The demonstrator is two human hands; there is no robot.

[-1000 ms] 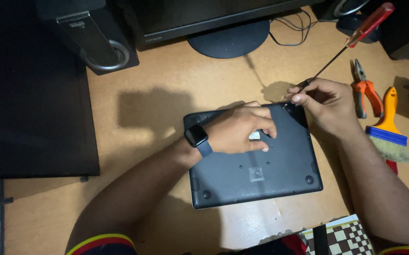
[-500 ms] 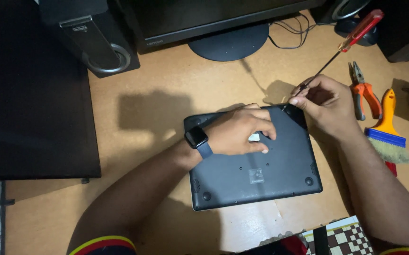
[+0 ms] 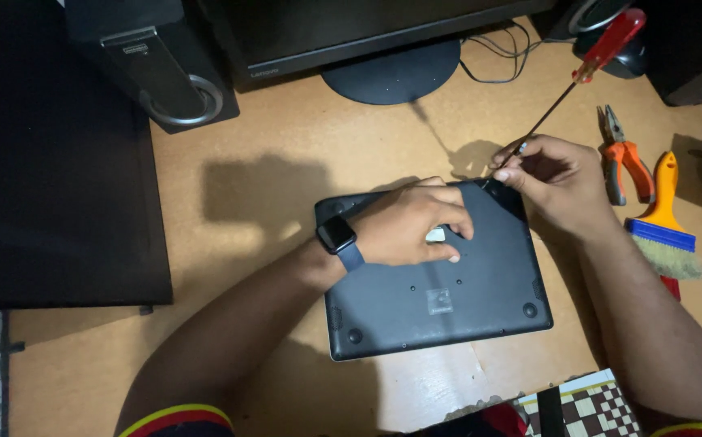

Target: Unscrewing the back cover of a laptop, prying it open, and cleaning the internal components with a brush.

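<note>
- A dark grey laptop (image 3: 440,275), turned underside up, lies on the tan wooden desk (image 3: 270,162), near the middle of the scene and in front of a black monitor stand (image 3: 391,73).
- The left hand (image 3: 412,226), with a dark smartwatch (image 3: 339,241) on the wrist, lies flat on the laptop's base, fingers spread and gripping nothing, pressing it down.
- The right hand (image 3: 557,182) is pinched around the thin shaft of a long red-handled screwdriver (image 3: 578,81), its tip at the laptop's far right corner.
- The base cover sits fully on, and no loose screws show on the desk, so the work looks to be at an early stage; whether that corner screw is loosened cannot be told.
- To the right lie orange-handled pliers (image 3: 625,154) and an orange-handled brush with a blue band (image 3: 663,218), both untouched.
- A black and silver speaker (image 3: 157,69) stands at the far left.
</note>
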